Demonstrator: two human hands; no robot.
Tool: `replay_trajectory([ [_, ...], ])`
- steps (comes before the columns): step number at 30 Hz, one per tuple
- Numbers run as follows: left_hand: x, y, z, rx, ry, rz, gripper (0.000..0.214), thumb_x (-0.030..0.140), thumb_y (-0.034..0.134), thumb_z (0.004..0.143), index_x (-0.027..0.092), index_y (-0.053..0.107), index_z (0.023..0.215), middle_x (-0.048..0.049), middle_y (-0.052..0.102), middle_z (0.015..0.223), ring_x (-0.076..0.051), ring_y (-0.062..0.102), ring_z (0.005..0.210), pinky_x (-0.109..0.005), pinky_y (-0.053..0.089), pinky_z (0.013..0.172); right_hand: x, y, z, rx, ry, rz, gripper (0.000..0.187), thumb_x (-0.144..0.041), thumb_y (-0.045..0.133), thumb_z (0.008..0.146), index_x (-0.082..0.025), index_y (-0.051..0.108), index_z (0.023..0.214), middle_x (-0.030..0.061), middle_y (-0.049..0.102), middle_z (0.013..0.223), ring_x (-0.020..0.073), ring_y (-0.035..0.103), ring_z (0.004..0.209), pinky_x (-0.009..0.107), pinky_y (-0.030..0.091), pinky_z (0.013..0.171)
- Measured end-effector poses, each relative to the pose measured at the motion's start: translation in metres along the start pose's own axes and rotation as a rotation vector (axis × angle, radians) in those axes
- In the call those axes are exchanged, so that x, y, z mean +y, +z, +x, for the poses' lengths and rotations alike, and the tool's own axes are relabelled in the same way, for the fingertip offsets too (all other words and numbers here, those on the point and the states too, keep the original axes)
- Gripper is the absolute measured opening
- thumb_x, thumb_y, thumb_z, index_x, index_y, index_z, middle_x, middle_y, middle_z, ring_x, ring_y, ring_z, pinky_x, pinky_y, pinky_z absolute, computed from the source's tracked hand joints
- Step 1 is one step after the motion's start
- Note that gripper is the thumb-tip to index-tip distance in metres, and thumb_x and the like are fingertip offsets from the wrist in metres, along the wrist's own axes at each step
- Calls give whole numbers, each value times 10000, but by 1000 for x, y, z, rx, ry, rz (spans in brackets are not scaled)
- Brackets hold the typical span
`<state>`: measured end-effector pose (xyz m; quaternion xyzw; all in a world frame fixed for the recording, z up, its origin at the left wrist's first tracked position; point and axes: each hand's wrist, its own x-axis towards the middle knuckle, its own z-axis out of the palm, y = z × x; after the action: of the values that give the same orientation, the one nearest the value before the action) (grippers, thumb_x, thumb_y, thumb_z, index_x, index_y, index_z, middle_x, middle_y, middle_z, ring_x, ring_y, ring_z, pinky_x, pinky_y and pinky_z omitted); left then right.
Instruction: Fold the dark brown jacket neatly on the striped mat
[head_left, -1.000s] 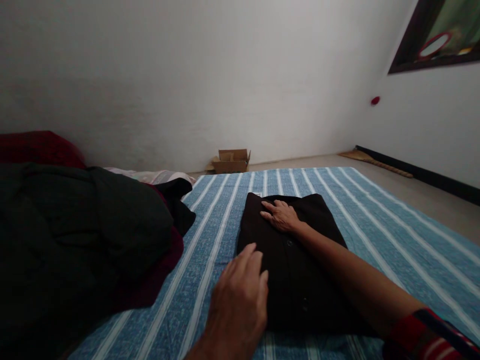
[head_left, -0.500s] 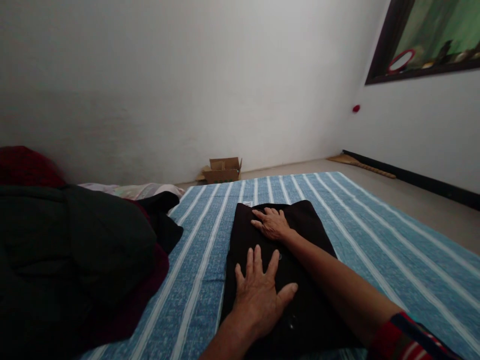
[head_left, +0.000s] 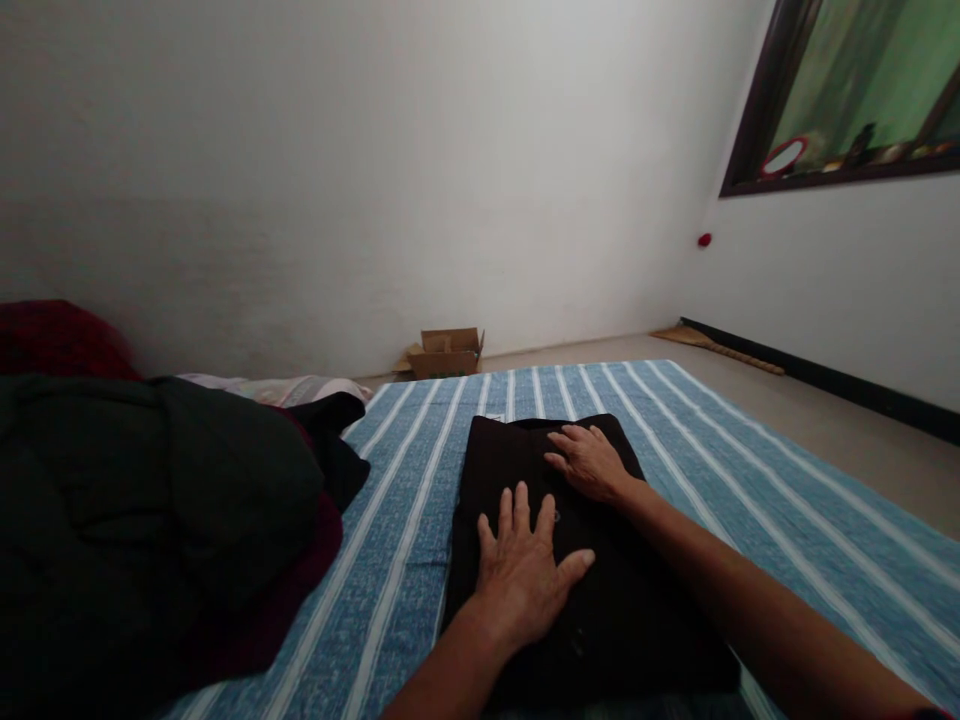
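Garment [head_left: 622, 610] lay under your left hand [head_left: 521, 570], fingers splayed — your right hand [head_left: 589, 462], fingers loosely parted, had shifted toward the bed's [head_left: 780, 465] right edge, covering both sides.

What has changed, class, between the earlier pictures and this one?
The left hand has moved rightward from the near-left edge of the folded black buttoned cloth garment and now lies spread on it. The right hand has shifted right across the garment's far end. The garment stays folded on the blue-and-white striped cloth sheet.
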<state>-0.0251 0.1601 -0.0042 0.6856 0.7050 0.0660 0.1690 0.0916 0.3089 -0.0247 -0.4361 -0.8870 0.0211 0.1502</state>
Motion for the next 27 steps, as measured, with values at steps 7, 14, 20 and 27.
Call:
replay_trajectory([
  [7,-12,1,46,-55,81,22,852,692,237,804,103,250,1418,-196,91,1492,-323,8,1378,-585,12,1053,8,26,-2,-18,26,-36,403,-467,380,908,-239,546,1196,107,473,1314,292,341,1267,503,213,1016],
  [14,-18,8,61,-10,13,46,830,694,223,807,141,244,1425,-193,57,1496,-323,-5,1376,-584,30,1053,13,37,4,20,59,-54,442,-494,347,911,-238,521,1225,108,439,1345,284,296,1294,487,178,1032],
  [20,-16,15,66,30,-91,93,803,707,212,802,209,224,1432,-180,69,1501,-331,-5,1374,-607,64,1042,24,17,24,-10,111,-108,511,-586,368,870,-204,563,1148,135,579,1127,286,470,1126,475,225,982],
  [27,-23,28,67,120,-88,140,788,723,151,804,251,223,1431,-139,89,1510,-320,16,1377,-584,87,1057,36,2,67,-203,100,-79,534,-655,539,726,-181,685,925,150,665,966,299,604,929,353,417,754],
])
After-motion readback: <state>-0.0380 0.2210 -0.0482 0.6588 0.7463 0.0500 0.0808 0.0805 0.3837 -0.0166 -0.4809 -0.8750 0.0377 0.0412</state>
